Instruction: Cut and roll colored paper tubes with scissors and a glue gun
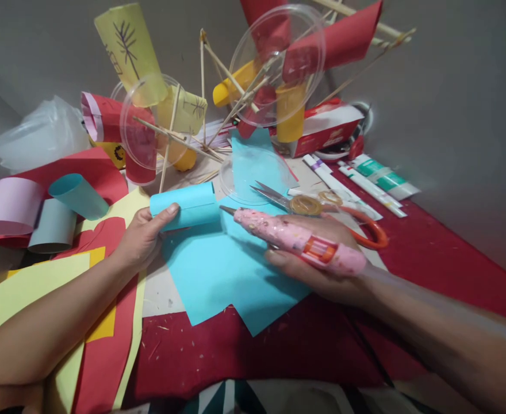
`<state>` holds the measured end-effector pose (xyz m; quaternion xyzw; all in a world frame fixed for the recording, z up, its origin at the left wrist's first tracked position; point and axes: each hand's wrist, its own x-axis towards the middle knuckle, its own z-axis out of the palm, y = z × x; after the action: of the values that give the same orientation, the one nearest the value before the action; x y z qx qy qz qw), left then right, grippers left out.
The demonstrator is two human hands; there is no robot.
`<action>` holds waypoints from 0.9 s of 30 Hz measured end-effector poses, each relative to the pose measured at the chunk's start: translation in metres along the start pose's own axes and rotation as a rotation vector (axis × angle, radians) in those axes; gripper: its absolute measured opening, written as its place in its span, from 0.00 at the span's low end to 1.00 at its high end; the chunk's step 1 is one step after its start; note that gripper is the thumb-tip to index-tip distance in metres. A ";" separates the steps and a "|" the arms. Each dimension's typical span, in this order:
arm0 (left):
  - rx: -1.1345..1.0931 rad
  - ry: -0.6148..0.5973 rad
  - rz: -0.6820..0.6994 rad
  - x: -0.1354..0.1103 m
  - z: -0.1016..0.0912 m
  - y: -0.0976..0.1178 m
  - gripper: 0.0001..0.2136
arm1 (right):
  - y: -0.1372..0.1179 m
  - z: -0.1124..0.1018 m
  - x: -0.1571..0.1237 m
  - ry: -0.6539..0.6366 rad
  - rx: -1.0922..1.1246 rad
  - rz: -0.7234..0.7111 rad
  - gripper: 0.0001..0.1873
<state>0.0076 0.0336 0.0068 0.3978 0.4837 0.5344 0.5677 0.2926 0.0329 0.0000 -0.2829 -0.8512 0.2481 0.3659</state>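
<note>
A blue paper tube (192, 206) lies sideways in my left hand (147, 236), thumb pressed on its near side, with a seam running along its length. My right hand (317, 273) is wrapped round a pink glue gun (294, 237) that has an orange part in its side. The gun's dark nozzle points left, close to the tube's right end; whether it touches, I cannot tell. Beneath both hands lie sheets of blue paper (218, 282). Scissors (302, 204) with orange handles rest just behind the glue gun, partly hidden by it and my right hand.
Behind stand stick frames with clear plastic discs (317, 75) and red, orange and yellow paper tubes (130, 52). Loose tubes (9, 204) and coloured paper (41, 282) lie left, near a plastic bag (37, 135). Glue sticks (369, 187) and a red box (326, 129) are right.
</note>
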 end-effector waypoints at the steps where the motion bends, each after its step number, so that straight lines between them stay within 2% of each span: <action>1: 0.022 0.024 0.040 0.000 -0.001 -0.001 0.17 | 0.001 0.001 0.001 0.022 -0.042 -0.047 0.19; 3: 0.070 0.061 0.106 0.002 -0.004 -0.003 0.16 | 0.002 0.005 0.002 0.033 -0.101 -0.109 0.18; 4: 0.090 0.070 0.126 0.003 -0.006 -0.005 0.15 | 0.002 0.006 0.002 -0.010 -0.120 -0.120 0.17; 8: 0.124 0.073 0.139 0.006 -0.009 -0.008 0.12 | -0.002 -0.005 0.000 -0.024 -0.189 -0.061 0.18; 11: 0.128 0.088 0.138 0.007 -0.007 -0.008 0.13 | 0.001 -0.033 -0.010 -0.002 -0.260 0.067 0.17; 16: 0.131 0.095 0.078 0.008 -0.002 -0.005 0.20 | 0.026 -0.097 -0.035 0.086 -0.520 0.456 0.18; 19: 0.116 0.109 0.071 0.009 -0.002 -0.006 0.23 | 0.046 -0.121 -0.048 0.001 -0.610 0.477 0.13; 23: 0.115 0.097 0.084 0.011 -0.004 -0.007 0.24 | 0.057 -0.128 -0.058 -0.109 -0.637 0.483 0.07; 27: 0.124 0.083 0.088 0.011 -0.005 -0.008 0.27 | 0.060 -0.128 -0.058 -0.193 -0.694 0.526 0.06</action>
<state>0.0039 0.0430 -0.0031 0.4303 0.5210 0.5439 0.4975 0.4422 0.0651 0.0121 -0.5712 -0.8135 0.0577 0.0925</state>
